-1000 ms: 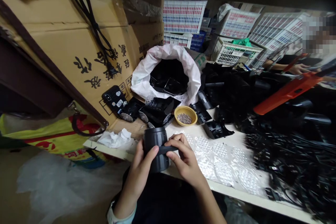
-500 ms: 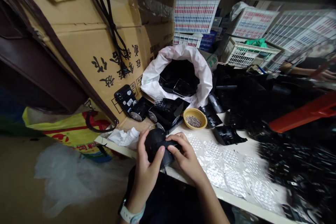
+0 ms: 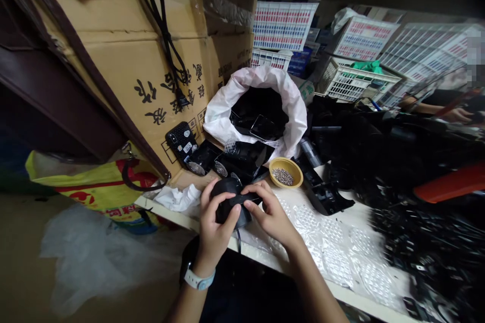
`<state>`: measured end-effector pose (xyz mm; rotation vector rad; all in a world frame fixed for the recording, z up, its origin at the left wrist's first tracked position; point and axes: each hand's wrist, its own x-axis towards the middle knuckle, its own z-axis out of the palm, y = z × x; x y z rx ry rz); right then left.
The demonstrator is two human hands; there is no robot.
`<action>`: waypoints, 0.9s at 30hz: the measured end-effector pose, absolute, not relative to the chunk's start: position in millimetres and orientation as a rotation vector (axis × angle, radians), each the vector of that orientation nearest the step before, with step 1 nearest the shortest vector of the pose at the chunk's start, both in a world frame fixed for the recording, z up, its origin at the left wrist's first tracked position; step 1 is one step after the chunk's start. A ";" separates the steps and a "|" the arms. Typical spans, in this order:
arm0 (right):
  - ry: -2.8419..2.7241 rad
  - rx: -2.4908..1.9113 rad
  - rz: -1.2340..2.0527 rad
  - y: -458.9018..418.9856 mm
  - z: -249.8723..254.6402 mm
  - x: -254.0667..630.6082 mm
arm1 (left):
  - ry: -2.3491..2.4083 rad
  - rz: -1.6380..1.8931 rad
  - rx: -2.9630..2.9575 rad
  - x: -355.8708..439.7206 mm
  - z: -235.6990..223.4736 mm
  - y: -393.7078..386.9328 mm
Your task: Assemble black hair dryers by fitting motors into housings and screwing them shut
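Both of my hands hold a round black plastic housing (image 3: 230, 202) just above the near edge of the white table (image 3: 341, 202). My left hand (image 3: 214, 229) wraps its left side, thumb and fingers curled round it. My right hand (image 3: 271, 214) grips its right side, fingertips pressed on a black strip across its top. A thin black cord (image 3: 238, 241) hangs below the housing. A pale watch sits on my left wrist.
A small yellow bowl of metal screws (image 3: 286, 172) stands behind the hands. A white sack of black parts (image 3: 261, 111), a phone (image 3: 181, 140), cardboard boxes (image 3: 125, 60), crumpled tissue (image 3: 178, 197), bubble wrap (image 3: 333, 242), black cables (image 3: 428, 232). Another person's arm (image 3: 435, 107) at far right.
The housing has turned from upright to lying tilted in my hands, and both hands have moved slightly up and away over the table edge. The view has shifted left.
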<state>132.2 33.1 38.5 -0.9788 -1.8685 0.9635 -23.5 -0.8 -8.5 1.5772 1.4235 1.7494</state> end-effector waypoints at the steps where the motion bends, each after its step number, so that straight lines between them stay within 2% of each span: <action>1: -1.935 -1.036 0.895 36.9 43.8 136.7 | 1.423 1.748 1.582 -23.8 -8.1 -0.4; 6: -2.084 -1.691 0.445 84.2 66.4 173.0 | 1.374 1.699 1.617 -27.1 -6.2 -3.8; 12: -2.222 -2.042 0.461 131.7 60.5 191.3 | 1.387 1.731 1.488 -20.2 -4.1 -10.2; 18: -2.200 -2.026 0.469 128.6 54.8 192.4 | 1.352 1.740 1.460 -15.6 -5.8 -12.7; 27: -1.847 -1.778 0.653 121.7 64.3 213.7 | 1.337 1.737 1.451 -15.6 -5.2 -12.9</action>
